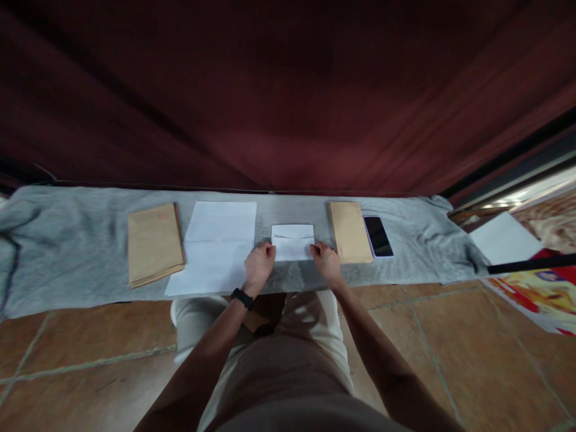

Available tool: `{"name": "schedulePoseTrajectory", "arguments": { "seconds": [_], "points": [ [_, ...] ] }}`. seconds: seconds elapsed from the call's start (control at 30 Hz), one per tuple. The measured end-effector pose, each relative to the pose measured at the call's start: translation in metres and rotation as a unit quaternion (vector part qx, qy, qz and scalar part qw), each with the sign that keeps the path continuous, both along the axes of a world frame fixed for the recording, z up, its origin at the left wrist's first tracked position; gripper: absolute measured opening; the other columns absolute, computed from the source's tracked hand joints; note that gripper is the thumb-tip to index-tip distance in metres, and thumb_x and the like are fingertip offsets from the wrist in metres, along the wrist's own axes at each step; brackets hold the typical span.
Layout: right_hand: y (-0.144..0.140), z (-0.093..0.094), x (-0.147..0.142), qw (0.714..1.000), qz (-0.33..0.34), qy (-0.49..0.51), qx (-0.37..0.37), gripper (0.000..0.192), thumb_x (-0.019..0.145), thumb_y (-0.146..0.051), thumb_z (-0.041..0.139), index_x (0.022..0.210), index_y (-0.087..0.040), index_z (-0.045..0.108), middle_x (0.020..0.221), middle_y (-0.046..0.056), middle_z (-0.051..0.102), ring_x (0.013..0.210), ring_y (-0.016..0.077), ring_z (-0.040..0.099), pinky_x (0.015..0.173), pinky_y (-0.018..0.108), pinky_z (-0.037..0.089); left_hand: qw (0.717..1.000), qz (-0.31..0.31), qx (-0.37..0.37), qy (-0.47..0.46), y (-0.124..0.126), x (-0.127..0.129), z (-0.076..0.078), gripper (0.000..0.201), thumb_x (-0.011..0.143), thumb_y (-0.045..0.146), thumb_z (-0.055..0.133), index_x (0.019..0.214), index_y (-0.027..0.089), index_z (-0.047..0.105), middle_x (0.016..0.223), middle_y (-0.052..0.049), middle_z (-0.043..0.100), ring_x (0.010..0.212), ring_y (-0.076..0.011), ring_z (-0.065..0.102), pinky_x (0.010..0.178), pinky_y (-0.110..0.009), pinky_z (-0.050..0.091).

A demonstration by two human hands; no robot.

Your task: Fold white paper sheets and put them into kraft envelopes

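Note:
A small white folded sheet of paper point(292, 247) lies on the grey cloth in front of me, a crease or flap edge crossing its upper part. Its left edge is pinched by my left hand point(260, 265), which wears a dark wristband. On the opposite edge, the fingers of my right hand point(327, 263) are closed at the lower corner. Larger white sheets point(216, 252) with a crosswise crease spread out just left of my left hand. Close beyond my right hand sits a pile of narrow brown envelopes point(351, 234).
Larger brown envelopes point(155, 243) are stacked at the left. A phone point(378, 236) rests beside the narrow envelopes. Grey cloth point(420, 240) covers the narrow bench, backed by a dark red surface point(288, 120). At right are a white panel point(506, 239) and a colourful printed box point(542, 294).

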State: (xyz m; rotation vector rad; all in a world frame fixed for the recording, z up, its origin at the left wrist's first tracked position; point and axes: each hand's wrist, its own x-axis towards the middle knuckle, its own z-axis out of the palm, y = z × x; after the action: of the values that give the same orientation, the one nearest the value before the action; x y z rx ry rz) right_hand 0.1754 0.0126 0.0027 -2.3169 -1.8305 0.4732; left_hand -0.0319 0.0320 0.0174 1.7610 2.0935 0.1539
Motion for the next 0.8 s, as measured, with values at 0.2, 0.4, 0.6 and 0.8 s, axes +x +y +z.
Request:
{"name": "schedulePoseTrajectory", "arguments": {
  "seconds": [0.2,0.4,0.6,0.8],
  "points": [
    [0.007,0.0,-0.002,1.0,-0.007,-0.028,0.005,0.035,0.105,-0.045,0.047,0.099,-0.022,0.072,0.095,0.009,0.079,0.087,0.0201,0.075,0.071,0.023,0.046,1.0,0.008,0.006,0.026,0.006,0.006,0.0,0.036,0.101,0.042,0.042,0.111,0.024,0.072,0.099,-0.01,0.077,0.09,-0.0243,0.072,0.073,-0.03,0.047],
    [0.014,-0.006,-0.004,0.998,-0.006,-0.054,0.044,0.033,0.105,-0.042,0.048,0.098,-0.019,0.071,0.093,0.01,0.079,0.082,0.0189,0.075,0.069,0.023,0.048,0.999,0.005,0.023,0.044,0.013,0.01,-0.002,0.036,0.101,0.04,0.042,0.111,0.022,0.071,0.097,-0.012,0.077,0.091,-0.0251,0.073,0.076,-0.031,0.05],
    [0.022,-0.007,-0.005,0.996,0.006,-0.063,0.058,0.033,0.105,-0.04,0.048,0.102,-0.015,0.07,0.096,0.014,0.078,0.086,0.0215,0.075,0.074,0.025,0.049,0.998,0.003,0.037,0.051,0.018,0.012,0.001,0.037,0.102,0.04,0.04,0.111,0.021,0.07,0.097,-0.012,0.077,0.093,-0.0258,0.073,0.077,-0.032,0.051],
    [0.032,-0.008,-0.006,0.996,0.001,-0.077,0.054,0.034,0.105,-0.042,0.047,0.104,-0.016,0.069,0.099,0.015,0.077,0.092,0.024,0.074,0.076,0.028,0.05,0.997,-0.003,0.057,0.051,0.026,0.013,-0.006,0.037,0.102,0.039,0.039,0.111,0.02,0.07,0.098,-0.012,0.077,0.094,-0.0257,0.073,0.078,-0.032,0.051]
  ]
}}
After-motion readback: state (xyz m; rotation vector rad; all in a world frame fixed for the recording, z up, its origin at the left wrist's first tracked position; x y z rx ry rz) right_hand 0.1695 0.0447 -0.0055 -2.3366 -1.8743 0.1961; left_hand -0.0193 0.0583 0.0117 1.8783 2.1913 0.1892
